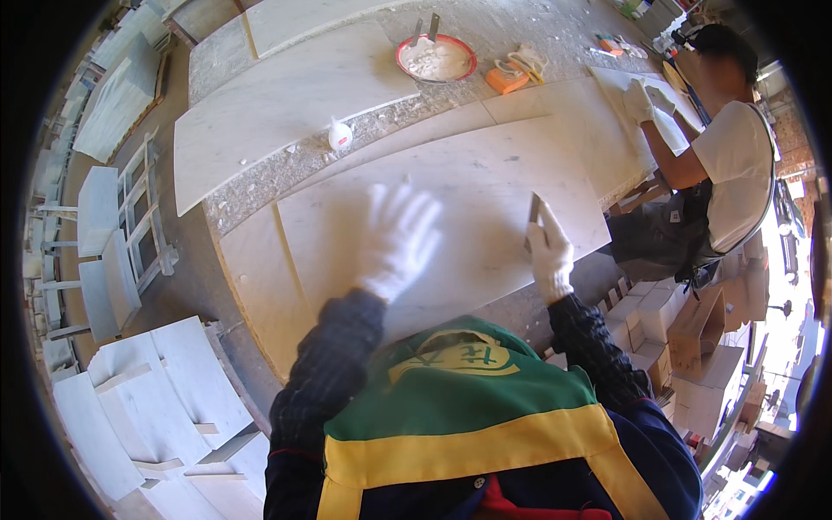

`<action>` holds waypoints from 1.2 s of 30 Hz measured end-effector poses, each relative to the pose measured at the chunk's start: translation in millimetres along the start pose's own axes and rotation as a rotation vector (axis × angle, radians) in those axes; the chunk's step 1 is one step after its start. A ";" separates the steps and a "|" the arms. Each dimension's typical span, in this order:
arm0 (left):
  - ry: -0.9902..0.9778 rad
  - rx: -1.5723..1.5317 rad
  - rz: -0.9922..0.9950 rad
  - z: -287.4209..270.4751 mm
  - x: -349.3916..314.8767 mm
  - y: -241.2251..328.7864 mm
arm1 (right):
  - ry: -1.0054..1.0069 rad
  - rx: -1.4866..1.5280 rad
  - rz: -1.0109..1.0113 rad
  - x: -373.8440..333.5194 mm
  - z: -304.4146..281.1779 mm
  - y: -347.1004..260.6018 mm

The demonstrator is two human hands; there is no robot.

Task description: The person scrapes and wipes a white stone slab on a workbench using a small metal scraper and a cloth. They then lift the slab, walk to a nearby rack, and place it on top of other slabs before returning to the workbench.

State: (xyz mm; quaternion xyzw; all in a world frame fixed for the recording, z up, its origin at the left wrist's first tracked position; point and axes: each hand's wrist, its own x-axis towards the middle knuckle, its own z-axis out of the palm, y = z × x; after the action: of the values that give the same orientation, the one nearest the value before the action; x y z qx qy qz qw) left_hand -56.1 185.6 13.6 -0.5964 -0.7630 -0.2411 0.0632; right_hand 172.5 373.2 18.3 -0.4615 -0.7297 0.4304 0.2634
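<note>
A large pale stone slab point(468, 186) lies flat on the workbench in front of me. My left hand point(397, 241), in a white glove, rests flat on the slab with fingers spread; it looks blurred. My right hand point(548, 253), also gloved in white, grips a small metal scraper point(533, 211) with its blade standing on the slab near the right edge. My dark plaid sleeves and a green and yellow vest fill the lower part of the view.
A red bowl of white paste point(436, 59) with tools in it, a small white bottle point(339, 134) and an orange block point(506, 81) sit farther back. Another person point(724, 165) in a white shirt works at the right. Stone slabs point(156, 407) lie at left; cardboard boxes point(685, 338) stand at right.
</note>
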 end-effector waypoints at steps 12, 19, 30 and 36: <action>-0.125 0.523 -0.671 -24.7 -3.9 -56.0 | -0.025 0.141 -0.044 -49.8 -34.8 21.9; 0.229 0.000 -0.942 -120.7 -87.5 -52.3 | -0.236 0.019 -0.485 -39.1 21.1 -11.3; -0.063 0.202 -0.427 -48.7 -75.9 3.8 | -0.363 -0.646 -0.570 53.6 72.6 -39.0; -0.078 0.194 -0.443 -47.6 -77.4 4.0 | -0.314 -0.593 -0.629 58.0 109.3 -46.4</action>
State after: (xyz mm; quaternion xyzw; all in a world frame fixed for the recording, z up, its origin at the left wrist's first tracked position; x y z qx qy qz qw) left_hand -39.7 97.1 26.7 -0.4144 -0.8967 -0.1514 0.0360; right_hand 41.1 373.9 4.3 -0.2023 -0.9570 0.1668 0.1238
